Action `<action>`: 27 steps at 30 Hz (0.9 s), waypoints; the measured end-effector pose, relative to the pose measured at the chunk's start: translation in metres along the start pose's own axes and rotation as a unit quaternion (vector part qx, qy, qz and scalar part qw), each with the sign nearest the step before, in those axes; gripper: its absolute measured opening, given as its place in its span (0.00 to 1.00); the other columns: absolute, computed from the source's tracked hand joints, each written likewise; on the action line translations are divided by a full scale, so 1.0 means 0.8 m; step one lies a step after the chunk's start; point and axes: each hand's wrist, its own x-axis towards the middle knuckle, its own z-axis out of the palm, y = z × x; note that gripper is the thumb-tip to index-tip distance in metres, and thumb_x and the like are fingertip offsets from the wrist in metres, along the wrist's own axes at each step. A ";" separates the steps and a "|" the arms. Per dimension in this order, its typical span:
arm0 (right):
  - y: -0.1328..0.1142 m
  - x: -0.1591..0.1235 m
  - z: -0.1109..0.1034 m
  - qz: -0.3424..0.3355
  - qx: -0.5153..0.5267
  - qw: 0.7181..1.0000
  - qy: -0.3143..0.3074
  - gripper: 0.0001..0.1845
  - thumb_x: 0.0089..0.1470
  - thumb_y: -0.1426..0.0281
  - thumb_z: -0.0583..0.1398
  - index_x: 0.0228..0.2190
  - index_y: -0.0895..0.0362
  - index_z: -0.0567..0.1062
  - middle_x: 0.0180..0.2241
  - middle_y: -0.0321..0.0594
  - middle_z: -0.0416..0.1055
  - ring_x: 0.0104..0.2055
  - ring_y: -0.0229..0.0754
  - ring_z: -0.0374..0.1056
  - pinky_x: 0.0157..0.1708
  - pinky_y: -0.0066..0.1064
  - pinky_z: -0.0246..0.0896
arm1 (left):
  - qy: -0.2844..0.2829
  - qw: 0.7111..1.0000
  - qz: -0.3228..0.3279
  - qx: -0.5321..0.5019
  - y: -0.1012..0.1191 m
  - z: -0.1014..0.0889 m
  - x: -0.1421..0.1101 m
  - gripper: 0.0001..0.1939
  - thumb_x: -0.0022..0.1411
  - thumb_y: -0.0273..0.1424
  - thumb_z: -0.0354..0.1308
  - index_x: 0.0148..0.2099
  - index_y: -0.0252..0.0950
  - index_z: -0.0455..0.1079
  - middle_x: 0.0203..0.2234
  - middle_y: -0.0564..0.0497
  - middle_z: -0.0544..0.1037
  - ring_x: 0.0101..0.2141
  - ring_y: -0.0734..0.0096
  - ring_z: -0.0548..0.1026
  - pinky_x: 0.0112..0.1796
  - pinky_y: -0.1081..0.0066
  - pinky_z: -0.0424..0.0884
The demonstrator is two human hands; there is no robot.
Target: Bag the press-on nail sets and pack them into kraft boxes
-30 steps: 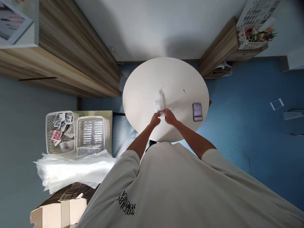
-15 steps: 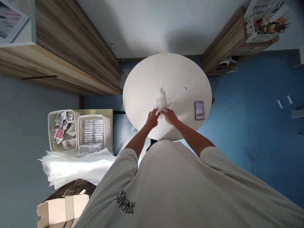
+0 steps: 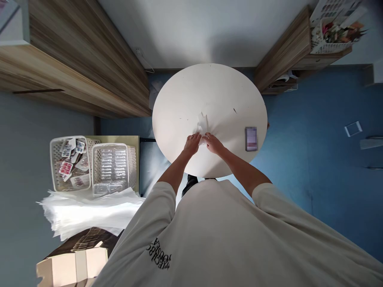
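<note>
Head view: we see thin white wrap [image 3: 202,123] mid-table [image 3: 233,87], likely light, soft, easily crumpled, best pinched by its near edge. Left hand [image 3: 192,144] and right hand [image 3: 213,144] sit at that edge, fingers curled; can't tell if they're clamped on it. Phone [image 3: 251,138] lies well apart, right side.

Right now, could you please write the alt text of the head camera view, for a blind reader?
The left hand and right hand touch crumpled white wrapping on a round white table. A phone lies at right; plastic baskets stand at left.
</note>
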 end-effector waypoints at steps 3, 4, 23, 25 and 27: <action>-0.002 0.004 -0.005 0.006 -0.006 1.000 -0.007 0.33 0.55 0.84 0.57 0.61 0.58 0.73 0.66 0.56 0.63 0.57 0.56 0.68 0.62 0.50 0.64 | -0.013 1.000 -0.012 -0.005 0.001 -0.008 0.010 0.37 0.57 0.18 0.60 0.68 0.38 0.63 0.70 0.36 0.66 0.68 0.44 0.66 0.68 0.47 0.54; -0.004 0.005 -0.007 0.011 -0.007 1.000 -0.009 0.33 0.55 0.84 0.57 0.61 0.58 0.73 0.66 0.57 0.64 0.57 0.57 0.68 0.61 0.50 0.64 | -0.018 1.000 -0.017 -0.008 0.002 -0.010 0.012 0.37 0.56 0.18 0.61 0.67 0.38 0.63 0.68 0.36 0.69 0.67 0.44 0.67 0.67 0.48 0.55; -0.017 -0.001 -0.029 0.053 0.075 0.993 -0.073 0.17 0.69 0.67 0.56 0.55 0.55 0.77 0.50 0.50 0.79 0.50 0.55 0.75 0.51 0.42 0.70 | 0.000 0.939 -0.211 -0.273 0.002 0.015 -0.042 0.24 0.76 0.36 0.49 0.69 0.38 0.62 0.61 0.39 0.76 0.57 0.55 0.77 0.56 0.58 0.73; -0.015 0.010 -0.020 0.090 0.090 0.992 -0.026 0.17 0.69 0.67 0.56 0.55 0.56 0.76 0.50 0.51 0.78 0.51 0.56 0.75 0.52 0.43 0.69 | 0.028 0.924 -0.233 -0.301 0.006 0.019 -0.038 0.26 0.74 0.34 0.52 0.70 0.37 0.59 0.60 0.38 0.76 0.55 0.57 0.78 0.56 0.59 0.73; -0.014 0.019 -0.008 0.126 0.109 0.986 0.027 0.18 0.67 0.68 0.58 0.56 0.57 0.74 0.50 0.52 0.78 0.51 0.56 0.74 0.53 0.43 0.69 | 0.052 0.921 -0.228 -0.310 0.012 0.026 -0.039 0.29 0.71 0.28 0.53 0.72 0.35 0.56 0.62 0.35 0.74 0.53 0.59 0.79 0.57 0.58 0.73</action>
